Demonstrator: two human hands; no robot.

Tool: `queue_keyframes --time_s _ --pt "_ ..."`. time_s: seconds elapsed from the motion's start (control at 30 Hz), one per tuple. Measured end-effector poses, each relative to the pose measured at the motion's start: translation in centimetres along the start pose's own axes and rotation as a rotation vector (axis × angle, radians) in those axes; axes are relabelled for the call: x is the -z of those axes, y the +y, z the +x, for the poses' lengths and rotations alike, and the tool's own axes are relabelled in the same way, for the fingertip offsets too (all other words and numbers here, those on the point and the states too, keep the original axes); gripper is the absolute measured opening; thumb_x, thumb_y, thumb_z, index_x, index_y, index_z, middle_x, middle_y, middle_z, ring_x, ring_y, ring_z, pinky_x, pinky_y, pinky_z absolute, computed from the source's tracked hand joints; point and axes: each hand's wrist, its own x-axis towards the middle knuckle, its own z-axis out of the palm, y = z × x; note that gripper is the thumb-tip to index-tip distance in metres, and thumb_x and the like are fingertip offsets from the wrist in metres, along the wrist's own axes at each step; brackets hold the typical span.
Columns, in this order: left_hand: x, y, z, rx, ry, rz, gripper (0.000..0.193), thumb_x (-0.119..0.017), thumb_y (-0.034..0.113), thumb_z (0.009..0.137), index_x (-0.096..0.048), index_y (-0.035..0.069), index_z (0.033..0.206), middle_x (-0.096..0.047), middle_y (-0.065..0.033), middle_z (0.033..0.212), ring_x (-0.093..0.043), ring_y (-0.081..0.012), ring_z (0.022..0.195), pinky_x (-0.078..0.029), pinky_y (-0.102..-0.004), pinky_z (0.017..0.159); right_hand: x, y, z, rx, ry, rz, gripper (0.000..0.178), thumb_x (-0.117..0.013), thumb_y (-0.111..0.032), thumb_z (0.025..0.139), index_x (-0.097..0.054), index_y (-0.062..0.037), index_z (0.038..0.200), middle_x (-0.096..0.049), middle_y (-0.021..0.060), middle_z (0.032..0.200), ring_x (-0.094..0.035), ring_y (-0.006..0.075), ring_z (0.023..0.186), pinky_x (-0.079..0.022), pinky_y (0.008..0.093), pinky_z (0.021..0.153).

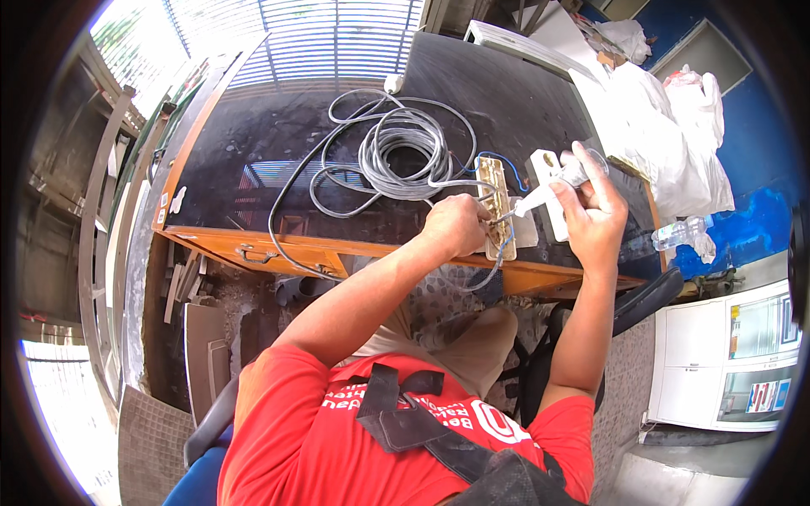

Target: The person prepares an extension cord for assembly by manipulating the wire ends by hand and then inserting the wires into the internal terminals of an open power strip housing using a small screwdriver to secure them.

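My left hand (pixel 456 226) is closed, its fingertips pressed in at the near half of an opened power strip housing (pixel 491 181). Whatever those fingers pinch is hidden. Brownish metal strips and loose wires show inside the housing. My right hand (pixel 597 215) grips a white tapered tool (pixel 540 197) with a translucent rear part; its exact kind is not clear. The narrow end points left toward the housing and my left fingertips. Beside it lies a white socket cover (pixel 550 194), partly behind the right hand. A thin blue wire (pixel 506 160) bends around the housing's far end.
A loose coil of grey cable (pixel 405 152) with a white plug (pixel 393 83) lies on the dark desk (pixel 278 143). White plastic bags (pixel 658 126) and a clear bottle (pixel 682 234) are at the right. A drawer handle (pixel 253 254) juts from the desk front.
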Motion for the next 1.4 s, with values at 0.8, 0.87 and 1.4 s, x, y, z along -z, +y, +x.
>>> queue_keyframes --time_s 0.8,0.87,1.4 --pt "-0.3 0.0 0.2 -0.032 0.015 0.021 0.031 -0.078 0.026 0.089 -0.084 0.012 0.116 -0.081 -0.0166 0.099 -0.077 -0.0354 0.095 -0.060 -0.0452 0.091 -1.3 -0.3 0.0 0.104 0.168 0.059 0.043 -0.076 0.002 0.098 -0.069 0.0016 0.140 -0.072 0.0151 0.128 -0.073 0.0171 0.104 -0.064 0.0308 0.087" --pt "-0.3 -0.1 0.2 -0.020 0.006 0.019 0.030 -0.077 0.026 0.089 -0.084 0.012 0.116 -0.081 -0.0165 0.100 -0.077 -0.0356 0.095 -0.060 -0.0454 0.092 -0.6 0.0 0.0 0.155 0.085 -0.028 0.043 -0.076 0.001 0.099 -0.068 0.0009 0.141 -0.072 0.0140 0.126 -0.072 0.0165 0.103 -0.063 0.0306 0.086" --pt "-0.1 0.1 0.1 -0.017 -0.012 0.022 0.030 -0.077 0.027 0.090 -0.085 0.014 0.116 -0.080 -0.0180 0.096 -0.077 -0.0355 0.093 -0.060 -0.0454 0.090 -1.3 -0.6 0.3 0.312 0.131 -0.139 0.041 -0.074 0.002 0.099 -0.068 0.0036 0.140 -0.071 0.0226 0.136 -0.074 0.0263 0.118 -0.063 0.0346 0.091"
